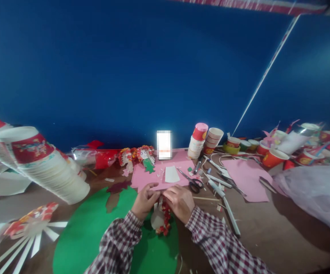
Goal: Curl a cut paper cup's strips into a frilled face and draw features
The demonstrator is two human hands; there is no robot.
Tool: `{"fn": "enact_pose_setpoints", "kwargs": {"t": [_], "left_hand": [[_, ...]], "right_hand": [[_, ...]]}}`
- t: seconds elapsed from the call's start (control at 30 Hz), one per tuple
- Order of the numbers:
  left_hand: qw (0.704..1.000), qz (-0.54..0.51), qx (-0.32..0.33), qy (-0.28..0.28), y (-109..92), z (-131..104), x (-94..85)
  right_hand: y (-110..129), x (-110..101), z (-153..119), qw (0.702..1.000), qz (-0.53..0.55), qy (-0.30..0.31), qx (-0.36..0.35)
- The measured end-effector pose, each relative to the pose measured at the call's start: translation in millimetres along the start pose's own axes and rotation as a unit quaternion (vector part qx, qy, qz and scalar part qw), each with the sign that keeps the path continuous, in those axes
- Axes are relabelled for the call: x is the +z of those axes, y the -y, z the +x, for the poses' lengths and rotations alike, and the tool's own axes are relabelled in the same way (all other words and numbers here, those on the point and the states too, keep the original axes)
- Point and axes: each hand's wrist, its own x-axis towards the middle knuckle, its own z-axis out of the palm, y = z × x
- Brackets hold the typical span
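Observation:
Both hands meet at the middle, over the edge of a large green sheet [79,232]. My left hand [146,201] has its thumb and fingers closed at the top of a red-and-white paper craft piece [161,219]. On the other side of that piece, my right hand [180,202] is closed with its fingertips on the same top edge. Red curled bits line the piece's right and lower rim. What exactly lies between the fingertips is too small to make out. Black scissors [195,185] rest just beyond my right hand, by a white paper piece [172,174] on pink paper [142,179].
Stacked paper cups [68,182] lean at the left, above a cut, fanned-out cup [34,224]. A glue gun [218,188], pens and another pink sheet [246,177] lie right. Decorated cups [275,156] and a plastic bag [316,194] are farther right. A bright phone [164,145] stands behind.

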Motion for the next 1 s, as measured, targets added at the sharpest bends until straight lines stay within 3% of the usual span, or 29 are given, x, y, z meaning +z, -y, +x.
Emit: {"fn": "enact_pose_setpoints", "kwargs": {"t": [0.3,0.6,1.0], "left_hand": [[0.999,0.033,0.018,-0.025,-0.4,1.3,-1.7],[1.0,0.019,0.018,-0.004,-5.2,1.0,-1.8],[1.0,-0.028,0.003,0.012,-7.0,1.7,-2.5]], "right_hand": [[3.5,-2.1,0.4,1.0,0.009,0.019,-0.001],[5.4,-1.4,-0.2,0.998,0.037,0.023,0.044],[4.6,-2.5,-0.9,0.997,0.066,0.03,0.032]]}}
